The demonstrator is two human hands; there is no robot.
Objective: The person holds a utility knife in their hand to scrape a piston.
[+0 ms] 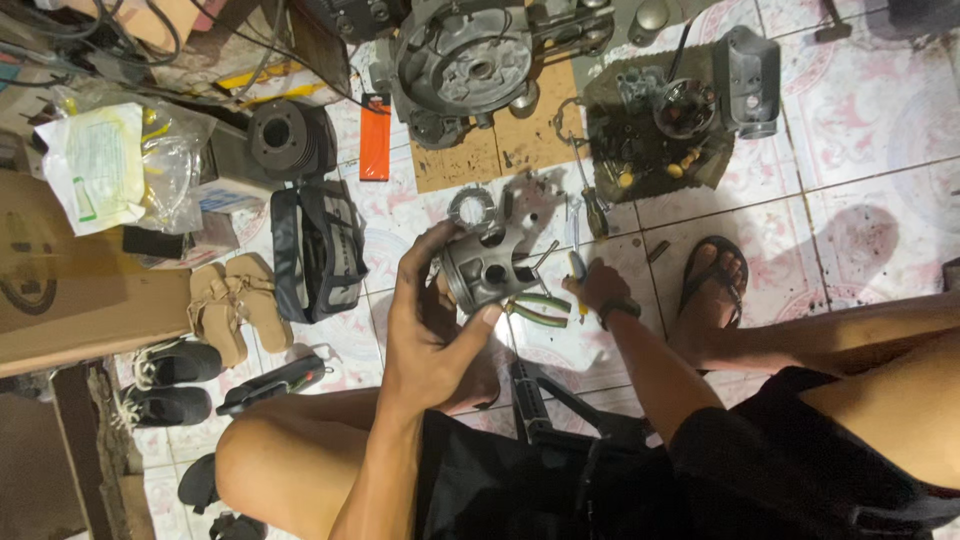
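Observation:
My left hand [432, 325] grips a grey metal piston [484, 268] by its skirt, thumb on the near edge and fingers over the top. A pin hole shows in the piston's side. My right hand [600, 285], with a dark band on its wrist, reaches down to the tiled floor just right of the piston, fingers closed around a small tool with a yellow handle [577, 268]. Green-handled pliers [540, 309] lie between the two hands, below the piston.
An engine case [470, 65] sits on cardboard ahead, an orange box cutter [374, 143] to its left. A tray of small parts [650, 140] and a dark cylinder [285, 135] lie nearby. A grey bag [318, 250], sandals and shoes are at left. My sandalled foot [712, 285] rests right.

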